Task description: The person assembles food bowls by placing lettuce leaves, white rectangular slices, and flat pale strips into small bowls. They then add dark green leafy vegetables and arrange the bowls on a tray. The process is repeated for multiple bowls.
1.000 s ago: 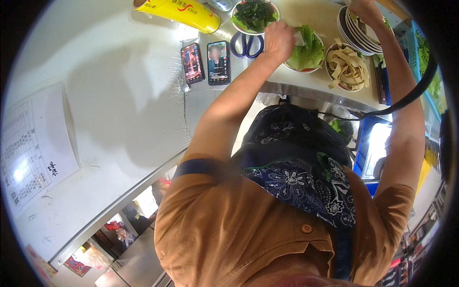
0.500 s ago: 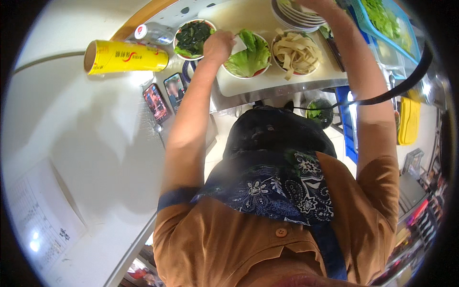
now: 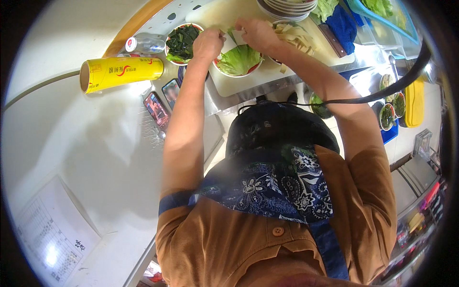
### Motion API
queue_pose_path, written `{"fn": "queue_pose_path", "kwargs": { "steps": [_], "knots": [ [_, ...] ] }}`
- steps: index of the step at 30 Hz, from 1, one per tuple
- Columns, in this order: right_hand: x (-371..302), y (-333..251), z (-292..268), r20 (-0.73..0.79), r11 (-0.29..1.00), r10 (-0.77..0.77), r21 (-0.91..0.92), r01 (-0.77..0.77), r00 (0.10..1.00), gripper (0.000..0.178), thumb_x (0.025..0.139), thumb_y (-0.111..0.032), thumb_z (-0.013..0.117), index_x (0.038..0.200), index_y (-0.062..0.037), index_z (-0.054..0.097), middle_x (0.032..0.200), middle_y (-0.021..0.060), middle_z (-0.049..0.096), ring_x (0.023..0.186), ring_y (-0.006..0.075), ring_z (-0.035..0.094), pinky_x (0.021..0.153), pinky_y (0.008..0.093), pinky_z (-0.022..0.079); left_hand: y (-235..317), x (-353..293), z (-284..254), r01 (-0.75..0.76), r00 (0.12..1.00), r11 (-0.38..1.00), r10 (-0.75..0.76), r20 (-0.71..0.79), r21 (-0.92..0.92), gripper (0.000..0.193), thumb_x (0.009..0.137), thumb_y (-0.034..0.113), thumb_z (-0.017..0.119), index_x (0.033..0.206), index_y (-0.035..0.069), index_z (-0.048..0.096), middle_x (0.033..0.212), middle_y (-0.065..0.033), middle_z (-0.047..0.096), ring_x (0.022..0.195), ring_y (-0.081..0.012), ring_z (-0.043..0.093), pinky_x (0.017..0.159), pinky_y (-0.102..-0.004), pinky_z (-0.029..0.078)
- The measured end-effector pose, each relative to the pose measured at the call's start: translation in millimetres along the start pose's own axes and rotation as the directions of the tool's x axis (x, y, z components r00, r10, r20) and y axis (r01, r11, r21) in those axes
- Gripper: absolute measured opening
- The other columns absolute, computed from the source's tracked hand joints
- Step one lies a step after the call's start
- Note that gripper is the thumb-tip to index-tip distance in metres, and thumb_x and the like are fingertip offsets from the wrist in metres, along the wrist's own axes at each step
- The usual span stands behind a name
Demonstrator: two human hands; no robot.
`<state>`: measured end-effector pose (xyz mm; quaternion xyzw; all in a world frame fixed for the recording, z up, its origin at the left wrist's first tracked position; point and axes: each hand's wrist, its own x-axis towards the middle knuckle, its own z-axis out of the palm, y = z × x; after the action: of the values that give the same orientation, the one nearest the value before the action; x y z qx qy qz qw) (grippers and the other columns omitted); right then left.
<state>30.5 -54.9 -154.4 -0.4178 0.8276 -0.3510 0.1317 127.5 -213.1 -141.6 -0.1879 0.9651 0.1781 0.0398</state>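
Note:
A bowl of lettuce (image 3: 240,61) stands on the pale cutting board, with both my hands over its far side. My left hand (image 3: 208,45) is closed, its fingers pinching a flat white piece (image 3: 229,45) above the leaves. My right hand (image 3: 256,34) is closed by another white piece (image 3: 238,36); a strip of green shows between the two. What the white pieces are, I cannot tell. To the left is a bowl of dark green leafy strips (image 3: 182,44). Wide pale tofu-skin-like strips (image 3: 295,37) fill a bowl on the right, partly hidden by my right forearm.
Stacked white bowls (image 3: 288,8) stand at the back. A knife (image 3: 332,41) and a blue cloth (image 3: 342,28) lie to the right, near a blue basket of greens (image 3: 382,12). At left are a yellow roll box (image 3: 122,73), a clear bottle (image 3: 146,44) and two phones (image 3: 157,111).
My right hand has come left from the stacked bowls to the lettuce bowl, beside my left hand. My left hand stays there with its white piece. The whole view has shifted slightly.

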Motion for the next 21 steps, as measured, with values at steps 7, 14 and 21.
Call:
{"fn": "queue_pose_path", "kwargs": {
  "steps": [7,14,21],
  "knots": [
    [-4.4,13.7,18.1,-0.021,0.956,-0.03,-0.291,0.022,0.999,0.025,0.077,-0.011,0.056,0.101,-0.0101,0.063,0.084,0.0146,0.066,0.079,0.0344,0.063,0.069,0.0447,0.05,-2.0,-7.8,10.5,0.036,0.998,0.999,-0.036,-0.043,-0.007,0.022,0.081,0.023,0.061,0.097,0.009,0.067,0.093,-0.0154,0.067,0.091,-0.0345,0.062,0.077,-0.0433,0.048],
    [-4.4,-2.5,-18.3,-0.085,0.93,-0.225,-0.316,0.188,0.971,0.024,0.077,-0.011,0.056,0.101,-0.0089,0.062,0.088,0.0133,0.062,0.081,0.0327,0.062,0.068,0.0441,0.05,7.5,-21.2,14.2,-0.135,0.946,0.99,0.119,-0.303,-0.034,0.018,0.077,0.009,0.065,0.094,0.005,0.062,0.092,-0.0151,0.06,0.088,-0.0361,0.057,0.076,-0.0433,0.047],
    [25.0,13.1,-122.1,-0.356,0.89,-0.353,-0.411,0.195,0.865,0.02,0.082,-0.017,0.054,0.099,-0.0113,0.062,0.088,0.0124,0.065,0.073,0.0304,0.065,0.061,0.043,0.052,12.0,-44.3,13.0,-0.044,0.947,0.999,0.032,-0.319,-0.03,0.032,0.078,0.012,0.066,0.109,0.004,0.06,0.101,-0.016,0.058,0.094,-0.0345,0.054,0.083,-0.0427,0.044]
  ]
}}
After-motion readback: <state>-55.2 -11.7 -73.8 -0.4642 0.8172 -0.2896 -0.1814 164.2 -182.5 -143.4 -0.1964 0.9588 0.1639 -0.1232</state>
